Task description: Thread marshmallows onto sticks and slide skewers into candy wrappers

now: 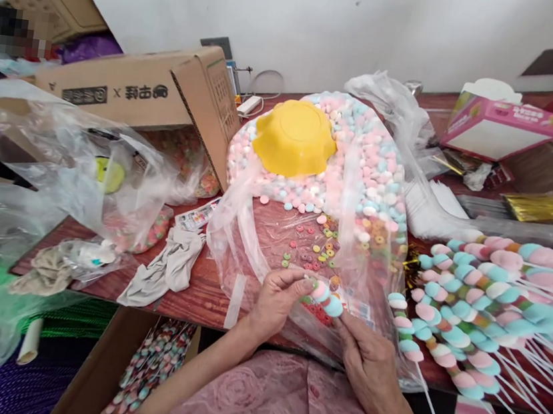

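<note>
Between my hands is a short marshmallow skewer (pixel 328 302) with pink, white and blue pieces. My left hand (pixel 279 300) is closed in a pinch at its upper end, where a small greenish piece shows by the fingertips. The fingers of my right hand (pixel 367 352) are closed at the lower end; the stick itself is hidden there. Just beyond lie loose ring-shaped candies (pixel 319 246) in red, yellow and green on a clear plastic bag. Behind them spreads a large heap of pastel marshmallows (pixel 373 158), with an upturned yellow bowl (pixel 298 136) on top.
Finished marshmallow skewers (pixel 465 311) are piled at the right, white sticks pointing outward. A cardboard box (pixel 134 89) and a clear bag (pixel 133 183) stand left, near a grey cloth (pixel 168 267). More skewers (pixel 151 366) fill a box below. Gold ties (pixel 543 207) lie far right.
</note>
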Motion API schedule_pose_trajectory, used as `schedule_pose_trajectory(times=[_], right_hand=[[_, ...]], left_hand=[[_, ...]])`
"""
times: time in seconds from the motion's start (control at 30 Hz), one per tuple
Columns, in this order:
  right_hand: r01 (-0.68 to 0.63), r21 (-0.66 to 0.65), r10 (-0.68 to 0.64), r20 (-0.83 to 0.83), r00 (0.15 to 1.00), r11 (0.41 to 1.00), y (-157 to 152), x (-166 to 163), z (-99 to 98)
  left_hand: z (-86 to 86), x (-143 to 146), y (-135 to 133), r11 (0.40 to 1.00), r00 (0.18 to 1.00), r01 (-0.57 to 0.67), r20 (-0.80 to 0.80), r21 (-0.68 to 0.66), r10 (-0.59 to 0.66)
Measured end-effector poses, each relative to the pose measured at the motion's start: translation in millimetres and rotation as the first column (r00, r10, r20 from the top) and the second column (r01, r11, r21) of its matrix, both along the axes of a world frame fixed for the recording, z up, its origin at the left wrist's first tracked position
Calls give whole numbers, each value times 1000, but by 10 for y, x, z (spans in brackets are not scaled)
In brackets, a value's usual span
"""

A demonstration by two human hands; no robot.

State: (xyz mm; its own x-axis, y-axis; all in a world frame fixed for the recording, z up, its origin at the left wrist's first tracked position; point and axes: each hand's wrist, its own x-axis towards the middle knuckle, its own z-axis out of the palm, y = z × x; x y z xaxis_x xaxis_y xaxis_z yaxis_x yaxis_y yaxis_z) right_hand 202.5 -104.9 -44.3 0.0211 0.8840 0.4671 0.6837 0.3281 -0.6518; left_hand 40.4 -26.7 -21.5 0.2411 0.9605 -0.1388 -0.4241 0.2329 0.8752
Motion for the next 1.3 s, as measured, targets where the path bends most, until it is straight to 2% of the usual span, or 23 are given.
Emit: schedule_pose_trajectory(times=[0.17,0.33,0.4,0.47,0.5,0.53,0.57,0.6,0.63,0.67,0.73,0.83,0.97,1.17,1.3], right_hand=[[-6,70,8,-36,999,998,4,8,12],[7,61,-5,-32,999,998,6,32,1],[37,41,-36,-46,998,998,14,89,-43],[96,11,-95,-70,993,995,25,172,-96],[133,-11,-133,-80,988,991,31,216,-122],[168,-34,-171,-87,981,985,34,257,-146],[196,-54,-201,-91,975,979,35,292,-169],[215,-57,-219,-92,971,975,34,319,-191],[219,-51,-223,-90,971,974,29,337,-215],[211,-34,-213,-83,973,977,22,347,-239],[189,13,-188,-55,981,982,5,352,-290],[168,40,-168,3,986,985,-13,356,-352],[131,60,-133,34,991,990,-11,384,-376],[62,139,-73,72,995,988,18,376,-350],[53,167,-70,97,993,985,35,357,-341]], left_hand=[[-70,27,-92,989,989,110,-108,97,-100],[-3,36,-92,945,946,247,-263,213,-188],[46,13,60,897,896,374,-342,235,-284],[116,-42,348,827,809,514,-451,229,-378],[159,-82,538,801,756,559,-528,215,-386],[204,-129,750,806,715,555,-612,203,-338],[248,-178,973,836,657,509,-721,207,-221],[287,-226,1195,849,526,473,-848,235,-58],[316,-266,1404,849,335,457,-935,265,112],[332,-294,1589,857,266,435,-948,278,173],[318,-308,1864,857,179,432,-958,283,226],[216,-243,2041,845,139,459,-961,276,238],[89,-165,2053,833,136,466,-954,299,267],[62,-148,2037,819,232,452,-933,355,277],[49,21,2081,818,298,434,-917,378,266]])
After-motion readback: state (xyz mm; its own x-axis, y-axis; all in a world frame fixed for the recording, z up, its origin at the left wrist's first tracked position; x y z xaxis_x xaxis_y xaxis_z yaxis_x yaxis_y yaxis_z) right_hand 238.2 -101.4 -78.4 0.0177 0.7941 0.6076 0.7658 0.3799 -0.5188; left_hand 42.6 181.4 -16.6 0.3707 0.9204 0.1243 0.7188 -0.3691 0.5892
